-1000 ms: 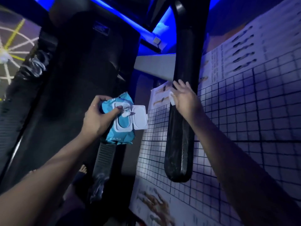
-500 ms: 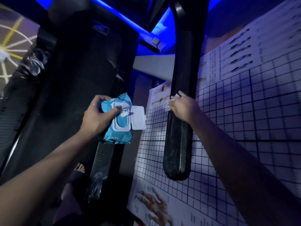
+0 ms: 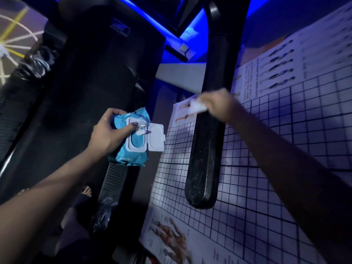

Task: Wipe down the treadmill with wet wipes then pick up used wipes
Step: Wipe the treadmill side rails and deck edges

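Note:
My left hand grips a blue pack of wet wipes whose white lid stands open, with a bit of wipe poking from the slot. The pack hangs over the right edge of the dark treadmill belt. My right hand is blurred and holds a white wipe against the black right handrail of the treadmill, about halfway up its length. The handrail's lower end looks wet and speckled.
A gridded wall chart with figure drawings runs along the right side, close behind the handrail. The ribbed side rail lies below the pack, and a bare foot shows beside it. Blue light glows at the top.
My right hand with the wipe has slid down and across the handrail and is now motion-blurred. My left hand and the pack have barely moved.

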Available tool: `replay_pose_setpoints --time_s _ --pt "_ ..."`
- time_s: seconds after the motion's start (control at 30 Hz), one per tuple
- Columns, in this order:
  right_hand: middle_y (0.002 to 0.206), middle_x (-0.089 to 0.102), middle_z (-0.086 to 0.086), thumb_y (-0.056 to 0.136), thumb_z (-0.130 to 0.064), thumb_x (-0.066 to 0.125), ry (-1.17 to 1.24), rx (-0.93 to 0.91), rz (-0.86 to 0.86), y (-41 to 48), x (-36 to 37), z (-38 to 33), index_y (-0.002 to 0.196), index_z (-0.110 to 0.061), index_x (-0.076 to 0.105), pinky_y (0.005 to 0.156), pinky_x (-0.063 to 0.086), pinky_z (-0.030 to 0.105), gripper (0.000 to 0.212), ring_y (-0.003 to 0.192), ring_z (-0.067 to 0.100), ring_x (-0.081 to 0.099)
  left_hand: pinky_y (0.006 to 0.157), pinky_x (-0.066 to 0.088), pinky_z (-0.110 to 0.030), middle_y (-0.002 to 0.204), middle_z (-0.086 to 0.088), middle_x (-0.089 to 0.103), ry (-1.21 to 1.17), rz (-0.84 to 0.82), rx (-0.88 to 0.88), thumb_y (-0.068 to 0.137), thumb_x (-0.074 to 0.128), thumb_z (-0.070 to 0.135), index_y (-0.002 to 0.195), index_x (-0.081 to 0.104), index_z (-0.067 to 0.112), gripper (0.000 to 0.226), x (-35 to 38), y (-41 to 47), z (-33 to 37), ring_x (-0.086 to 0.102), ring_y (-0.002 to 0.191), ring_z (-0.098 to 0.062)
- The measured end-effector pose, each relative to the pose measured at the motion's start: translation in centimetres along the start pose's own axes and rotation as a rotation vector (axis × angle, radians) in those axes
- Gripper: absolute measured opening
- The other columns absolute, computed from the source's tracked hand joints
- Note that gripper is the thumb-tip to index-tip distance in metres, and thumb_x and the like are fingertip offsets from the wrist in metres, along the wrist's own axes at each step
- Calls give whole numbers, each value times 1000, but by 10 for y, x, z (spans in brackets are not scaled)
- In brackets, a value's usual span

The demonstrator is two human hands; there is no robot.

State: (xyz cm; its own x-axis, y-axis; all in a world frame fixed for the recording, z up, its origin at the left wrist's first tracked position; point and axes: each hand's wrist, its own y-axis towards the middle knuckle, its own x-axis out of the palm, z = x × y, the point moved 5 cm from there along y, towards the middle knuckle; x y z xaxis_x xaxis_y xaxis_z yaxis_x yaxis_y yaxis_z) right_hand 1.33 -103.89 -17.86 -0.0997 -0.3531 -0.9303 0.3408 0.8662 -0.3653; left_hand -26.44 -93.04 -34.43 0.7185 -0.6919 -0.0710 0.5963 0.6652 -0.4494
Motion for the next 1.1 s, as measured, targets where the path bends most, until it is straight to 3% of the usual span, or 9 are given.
replay_pose_setpoints --time_s 0.1,0.23,0.47,0.6,0.7,0.8,0.87,0.97,1.1 --pt "111 72 14 103 -31 48 -113 173 -76 7 5 41 112 -15 74 88 52 44 32 107 35 66 66 52 -16 101 14 73 23 15 20 80 87 41 110 63 29 40 2 0 0 68 79 6" --pt "140 61 -4 108 -38 38 -235 18 -324 -42 58 5 130 -26 66 108 40 42 38 148 28 34 79 62 -37 100 11 76 -2 -19 17 77 89 44 107 64 33 41 6 -4 -7 74 87 -9" --pt "114 74 -6 105 -41 37 -72 -121 -464 -165 116 -67 119 -32 66 122 30 41 34 128 19 57 89 61 -49 101 8 77 -34 -95 27 70 87 53 106 63 32 49 16 -18 -6 74 91 -14" --pt "88 63 -8 104 -29 41 34 -182 -537 -206 119 -103 111 -24 67 77 58 31 28 84 9 63 85 62 -42 100 7 77 -48 -117 44 77 88 42 108 64 28 42 15 -32 -10 72 85 -8" --pt "66 56 -15 104 -10 50 294 -61 -348 -186 85 -106 108 -10 72 47 40 14 22 49 1 55 83 62 -38 99 8 76 -49 -139 34 80 88 36 108 64 27 38 11 -41 -17 72 84 -6" --pt "83 73 12 101 -2 51 279 100 164 -144 42 -72 112 1 71 59 54 24 23 66 17 69 82 62 -39 100 8 77 -61 -160 29 76 88 41 107 64 29 41 5 -48 -22 74 86 -9" --pt "92 76 15 102 -6 50 196 231 366 -125 26 -40 113 0 72 68 50 17 25 76 25 73 81 61 -38 101 9 77 -50 -165 42 76 88 43 106 64 32 40 2 -51 -24 75 88 -10" --pt "116 73 16 104 -14 51 187 384 348 -122 32 -7 120 -3 71 86 52 23 28 101 28 72 80 60 -34 101 9 76 -45 -171 54 80 88 38 108 64 32 37 0 -53 -26 74 87 -8" --pt "139 59 16 103 -13 56 210 290 250 -158 72 -29 121 -11 72 102 52 36 25 122 34 62 78 60 -32 101 9 76 -69 -192 78 81 88 36 109 64 30 36 9 -53 -22 73 85 -3"
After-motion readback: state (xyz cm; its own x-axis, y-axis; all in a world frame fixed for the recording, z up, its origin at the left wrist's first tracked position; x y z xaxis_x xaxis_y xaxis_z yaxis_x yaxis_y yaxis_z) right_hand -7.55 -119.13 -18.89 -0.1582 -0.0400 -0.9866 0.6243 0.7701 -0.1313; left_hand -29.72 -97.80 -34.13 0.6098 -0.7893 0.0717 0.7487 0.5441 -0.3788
